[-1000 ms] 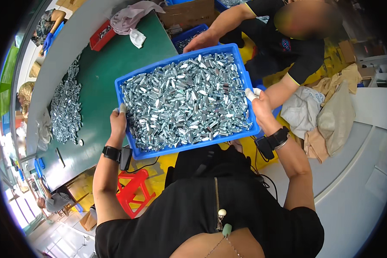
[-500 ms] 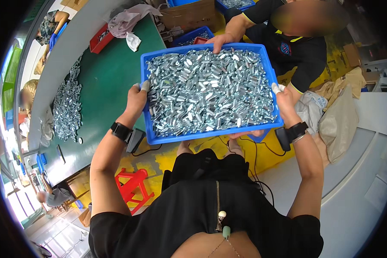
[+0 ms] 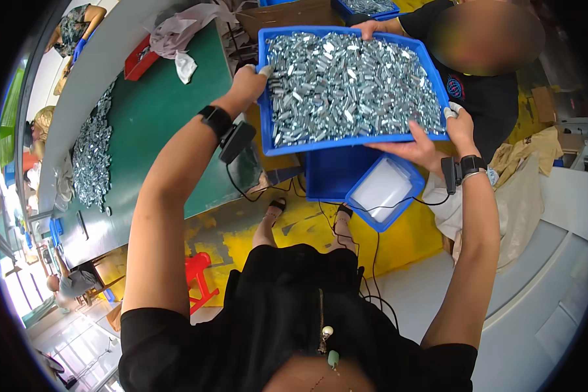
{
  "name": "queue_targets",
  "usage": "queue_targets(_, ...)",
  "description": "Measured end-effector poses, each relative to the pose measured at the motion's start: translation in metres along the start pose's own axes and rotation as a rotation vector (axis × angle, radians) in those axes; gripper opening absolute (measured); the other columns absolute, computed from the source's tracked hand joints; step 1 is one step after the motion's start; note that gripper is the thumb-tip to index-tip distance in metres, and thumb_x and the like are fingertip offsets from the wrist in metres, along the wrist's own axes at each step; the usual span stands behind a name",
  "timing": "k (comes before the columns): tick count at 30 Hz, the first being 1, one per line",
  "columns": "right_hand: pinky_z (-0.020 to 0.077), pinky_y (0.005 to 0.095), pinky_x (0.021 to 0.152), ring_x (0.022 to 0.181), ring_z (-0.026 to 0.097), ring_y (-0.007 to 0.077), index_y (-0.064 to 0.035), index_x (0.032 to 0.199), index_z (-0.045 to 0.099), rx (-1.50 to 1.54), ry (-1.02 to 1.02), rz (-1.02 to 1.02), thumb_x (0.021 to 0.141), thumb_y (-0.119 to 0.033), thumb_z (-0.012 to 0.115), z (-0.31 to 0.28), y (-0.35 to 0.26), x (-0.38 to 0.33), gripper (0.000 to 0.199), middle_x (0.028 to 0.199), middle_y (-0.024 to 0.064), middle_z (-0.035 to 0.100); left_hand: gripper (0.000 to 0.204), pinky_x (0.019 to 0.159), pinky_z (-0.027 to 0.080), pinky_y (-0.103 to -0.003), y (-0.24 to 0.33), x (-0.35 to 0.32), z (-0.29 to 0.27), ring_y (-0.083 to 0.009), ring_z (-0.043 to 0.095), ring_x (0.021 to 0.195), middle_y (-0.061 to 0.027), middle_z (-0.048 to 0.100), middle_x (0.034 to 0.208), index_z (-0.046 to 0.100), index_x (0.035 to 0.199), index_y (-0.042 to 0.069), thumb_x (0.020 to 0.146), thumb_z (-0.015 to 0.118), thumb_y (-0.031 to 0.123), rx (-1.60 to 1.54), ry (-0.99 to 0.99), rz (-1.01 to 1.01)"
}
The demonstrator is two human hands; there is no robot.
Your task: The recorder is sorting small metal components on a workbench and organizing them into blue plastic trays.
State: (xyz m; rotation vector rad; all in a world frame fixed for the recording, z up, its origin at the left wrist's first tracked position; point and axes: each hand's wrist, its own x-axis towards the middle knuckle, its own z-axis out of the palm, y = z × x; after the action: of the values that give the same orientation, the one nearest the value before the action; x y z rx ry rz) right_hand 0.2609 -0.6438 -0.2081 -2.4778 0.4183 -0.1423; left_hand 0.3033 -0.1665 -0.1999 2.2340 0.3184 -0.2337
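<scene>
Blue tray [image 3: 333, 146] in left-hand grip [image 3: 249, 83] and right-hand grip [image 3: 461, 125], co-worker's hand [image 3: 417, 150] at near rim, blue bin [image 3: 328, 175] seemingly below.

Parts [image 3: 353, 88] fill the tray [image 3: 294, 149], bins [image 3: 326, 171] sit below, surface [image 3: 166, 117] over to the left carrying a heap [image 3: 93, 153], sacks [image 3: 519, 189] out right!

Blue tray [image 3: 320, 147], silvery metal pieces [image 3: 353, 88], green tabletop [image 3: 170, 117], patchy yellow floor [image 3: 392, 245], red stool [image 3: 198, 263]

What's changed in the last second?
The blue tray of metal pieces moved forward and right. A co-worker's hand is now on its far rim, their other hand at its near edge. Left hand and right hand still hold its ends. The metal pile on the green table stayed.
</scene>
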Motion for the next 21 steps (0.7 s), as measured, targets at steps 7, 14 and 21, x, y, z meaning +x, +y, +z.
queue_targets(7, 0.0460, 0.0285, 0.078, 0.086, 0.063, 0.0206, -0.0003, 0.109, 0.059, -0.064, 0.148, -0.130, 0.084, -0.015, 0.056, -0.032, -0.041, -0.078, 0.029, 0.095, 0.0148, 0.064, 0.034, 0.054, 0.050, -0.030, -0.003, 0.035, 0.024, -0.0196, 0.061, 0.065, -0.0111, 0.062, 0.081, 0.059, 0.100, -0.003, 0.083, 0.057, 0.026, -0.196, -0.107, 0.077)
queue_targets(14, 0.0455, 0.0254, 0.074, 0.084, 0.057, 0.0125, 0.0026, 0.106, 0.059, 0.324, 0.173, -0.247, 0.086, -0.009, 0.055, -0.055, -0.048, -0.186, 0.023, 0.095, 0.0076, 0.063, 0.036, 0.067, 0.050, -0.027, 0.013, -0.025, 0.027, -0.0146, 0.059, 0.078, -0.0068, 0.060, 0.092, 0.051, 0.116, -0.001, 0.086, 0.055, 0.019, -0.412, -0.293, 0.076)
queue_targets(21, 0.0460, 0.0219, 0.070, 0.079, 0.057, 0.0106, 0.0028, 0.104, 0.058, 0.463, 0.030, -0.007, 0.088, -0.005, 0.053, -0.063, -0.040, -0.257, 0.019, 0.093, 0.0061, 0.061, 0.029, 0.072, 0.049, -0.024, 0.058, -0.154, -0.082, -0.0143, 0.061, 0.080, -0.0063, 0.061, 0.091, 0.054, 0.111, -0.001, 0.091, 0.050, 0.020, -0.467, -0.516, 0.397)
